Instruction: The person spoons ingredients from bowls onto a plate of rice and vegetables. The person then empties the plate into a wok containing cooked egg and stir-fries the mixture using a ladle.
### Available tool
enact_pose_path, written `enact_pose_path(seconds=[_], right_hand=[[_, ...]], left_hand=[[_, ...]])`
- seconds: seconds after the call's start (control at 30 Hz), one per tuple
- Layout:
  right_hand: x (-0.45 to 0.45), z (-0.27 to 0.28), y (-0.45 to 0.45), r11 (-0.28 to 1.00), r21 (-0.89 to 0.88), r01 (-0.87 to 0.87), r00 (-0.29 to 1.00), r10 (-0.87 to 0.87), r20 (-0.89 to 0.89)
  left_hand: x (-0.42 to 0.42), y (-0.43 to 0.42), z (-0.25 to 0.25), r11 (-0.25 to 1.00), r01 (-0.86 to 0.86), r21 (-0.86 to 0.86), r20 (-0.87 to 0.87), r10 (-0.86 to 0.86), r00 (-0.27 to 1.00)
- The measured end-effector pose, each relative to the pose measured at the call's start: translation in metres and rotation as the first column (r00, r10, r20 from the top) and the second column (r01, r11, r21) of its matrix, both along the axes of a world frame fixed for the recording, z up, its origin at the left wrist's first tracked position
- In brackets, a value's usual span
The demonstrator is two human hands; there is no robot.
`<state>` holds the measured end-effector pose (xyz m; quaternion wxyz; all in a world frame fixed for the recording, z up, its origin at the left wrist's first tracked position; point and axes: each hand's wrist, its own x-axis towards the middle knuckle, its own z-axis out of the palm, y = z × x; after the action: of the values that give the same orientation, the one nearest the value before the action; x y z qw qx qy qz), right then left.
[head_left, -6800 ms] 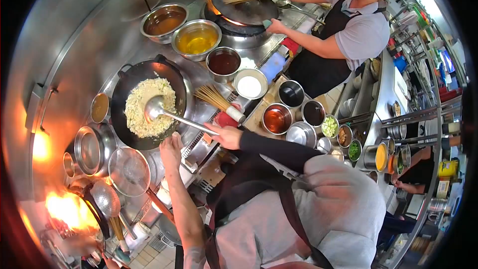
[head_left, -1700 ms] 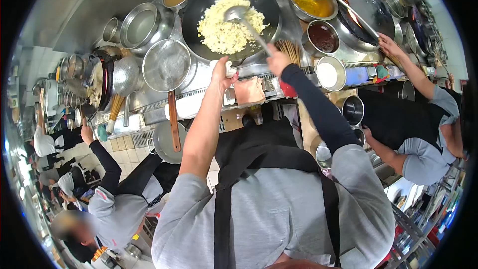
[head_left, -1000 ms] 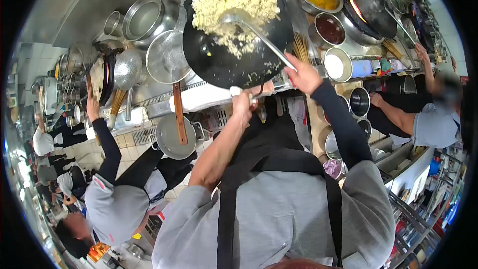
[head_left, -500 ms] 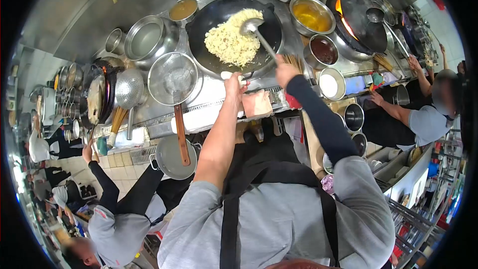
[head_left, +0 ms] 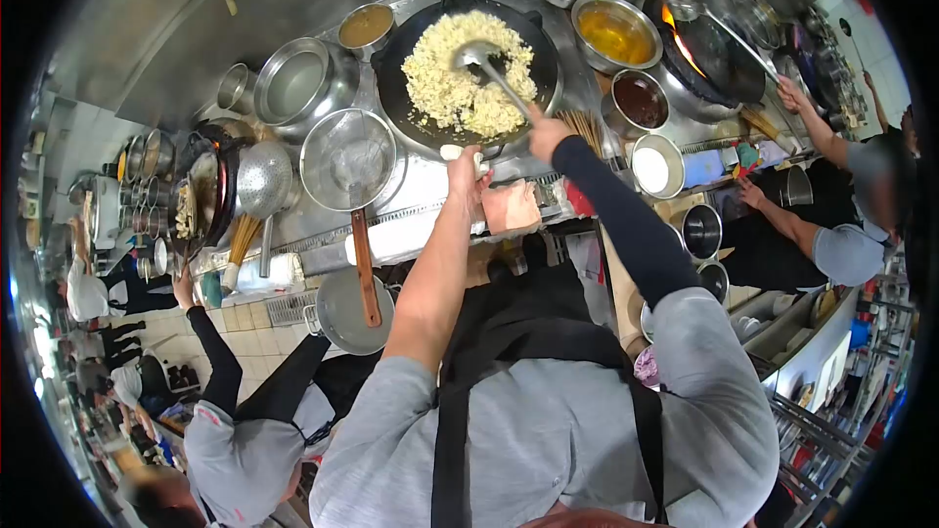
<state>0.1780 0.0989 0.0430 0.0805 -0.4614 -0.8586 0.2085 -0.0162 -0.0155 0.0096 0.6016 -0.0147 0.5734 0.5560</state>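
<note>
Pale yellow fried rice (head_left: 440, 88) lies spread over much of the black wok (head_left: 396, 103). My right hand (head_left: 549, 135) is closed around the long handle of a metal ladle (head_left: 477, 53), whose bowl rests in the rice. At the wok's near edge my left hand (head_left: 466, 172) grips the near handle through a folded white cloth (head_left: 452, 152); the fingers partly hide that handle. Just below this hand, a pinkish folded cloth (head_left: 512, 207) lies on the counter edge.
A wood-handled strainer (head_left: 348, 158) sits left of the wok over a metal pot. Bowls of yellow oil (head_left: 614, 32) and dark sauce (head_left: 638, 100) stand to the right. Flames (head_left: 682, 44) rise at the neighbouring wok. Co-workers stand on both sides.
The ladle's bowl has moved left and slightly down, my right hand shifting left with it. Rice gathered in a slanting heap is now spread wider across the wok. My left hand keeps its grip.
</note>
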Motion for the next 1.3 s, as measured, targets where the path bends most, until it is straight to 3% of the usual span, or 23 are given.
enact_pose_path(seconds=[0.1, 0.17, 0.2, 0.27, 0.3, 0.37, 0.47, 0.6, 0.63, 0.67, 0.7, 0.73, 0.77, 0.8, 0.83, 0.87, 0.9, 1.03, 1.1, 1.17, 1.2, 1.23, 1.3], right_hand=[[-0.018, -0.018, -0.046, 0.985, -0.155, -0.073, 0.992, 0.055, -0.118], [0.013, -0.008, -0.072, 0.958, -0.132, -0.255, 0.939, 0.213, -0.271], [0.032, 0.005, -0.081, 0.953, 0.096, -0.289, 0.883, 0.304, -0.359], [0.063, 0.086, -0.111, 0.957, -0.127, -0.263, 0.899, 0.195, -0.392], [0.082, 0.153, -0.128, 0.82, -0.549, -0.161, 0.966, 0.017, -0.257], [0.111, 0.222, -0.13, 0.328, -0.942, -0.074, 0.935, -0.307, -0.18], [0.125, 0.231, -0.094, 0.093, -0.989, -0.117, 0.932, -0.332, -0.142], [0.096, 0.127, -0.062, 0.372, -0.928, -0.027, 0.903, -0.388, -0.182], [0.082, 0.121, -0.062, 0.44, -0.898, -0.005, 0.883, -0.42, -0.211], [0.074, 0.127, -0.075, 0.538, -0.843, -0.007, 0.873, -0.408, -0.268], [0.076, 0.125, -0.079, 0.676, -0.737, -0.029, 0.936, -0.241, -0.258], [0.087, 0.111, -0.082, 0.905, -0.415, -0.095, 0.942, -0.054, -0.332], [0.096, 0.099, -0.085, 0.986, -0.026, -0.163, 0.933, 0.145, -0.33], [0.101, 0.16, -0.093, 0.951, -0.289, -0.113, 0.986, 0.071, -0.153], [0.117, 0.174, -0.085, 0.943, -0.297, -0.149, 0.988, 0.129, -0.086], [0.126, 0.208, -0.087, 0.953, -0.218, -0.21, 0.975, 0.188, -0.121], [0.135, 0.225, -0.075, 0.974, -0.101, -0.202, 0.964, 0.216, 0.156], [0.106, 0.291, -0.036, 0.847, 0.419, -0.327, 0.923, 0.191, 0.334], [0.08, 0.269, -0.018, 0.836, 0.425, -0.347, 0.902, 0.173, 0.395], [0.036, 0.215, -0.021, 0.966, 0.049, -0.255, 0.819, 0.189, 0.541], [0.028, 0.113, -0.02, 0.977, 0.123, -0.172, 0.909, 0.11, 0.403], [0.013, 0.055, -0.026, 0.992, 0.011, -0.122, 0.945, 0.113, 0.306], [-0.011, -0.01, -0.043, 0.968, -0.235, -0.088, 0.996, 0.091, 0.001]], left_hand=[[-0.01, 0.011, 0.01, 0.998, 0.056, -0.029, 0.124, -0.052, 0.991], [-0.014, 0.011, -0.001, 0.992, 0.067, -0.103, 0.0, -0.067, 0.998], [-0.004, 0.002, -0.005, 0.999, -0.046, -0.027, 0.037, 0.047, 0.998], [0.024, -0.025, 0.029, 0.982, -0.184, 0.052, 0.126, 0.176, 0.976], [0.041, -0.046, 0.079, 0.976, -0.209, 0.055, 0.183, 0.196, 0.964], [0.034, -0.062, 0.113, 0.992, -0.108, 0.065, 0.244, 0.089, 0.966], [0.007, -0.047, 0.12, 0.99, -0.133, 0.038, 0.269, 0.118, 0.956], [0.051, -0.069, 0.001, 0.99, -0.137, 0.014, 0.114, 0.135, 0.984], [0.054, -0.091, 0.005, 0.989, 0.112, 0.101, 0.032, -0.116, 0.993], [0.065, -0.102, 0.006, 0.998, 0.056, 0.008, -0.038, -0.055, 0.998], [0.07, -0.111, 0.012, 0.968, 0.17, -0.187, -0.096, -0.19, 0.977], [0.075, -0.122, 0.033, 0.972, 0.17, -0.162, -0.074, -0.184, 0.98], [0.073, -0.125, 0.056, 0.975, 0.174, -0.135, -0.057, -0.183, 0.981], [0.065, -0.121, 0.063, 0.994, 0.069, 0.087, 0.068, -0.075, 0.995], [0.06, -0.093, 0.069, 0.986, -0.164, 0.038, 0.154, 0.156, 0.976], [0.044, -0.068, 0.049, 0.959, -0.28, 0.054, 0.098, 0.274, 0.957], [0.023, -0.051, 0.045, 0.977, -0.2, 0.072, 0.093, 0.193, 0.977], [-0.005, -0.011, 0.014, 0.994, -0.053, 0.099, 0.052, 0.048, 0.997], [-0.004, -0.013, 0.016, 0.995, -0.05, 0.086, 0.117, 0.04, 0.992], [-0.004, -0.023, 0.019, 0.996, -0.027, 0.088, 0.152, 0.013, 0.988], [-0.005, -0.039, 0.021, 0.996, -0.003, 0.091, 0.155, -0.012, 0.988], [-0.005, -0.058, 0.021, 0.996, 0.02, 0.092, 0.158, -0.034, 0.987], [-0.011, -0.118, 0.022, 0.948, 0.315, 0.047, -0.015, -0.314, 0.949]])
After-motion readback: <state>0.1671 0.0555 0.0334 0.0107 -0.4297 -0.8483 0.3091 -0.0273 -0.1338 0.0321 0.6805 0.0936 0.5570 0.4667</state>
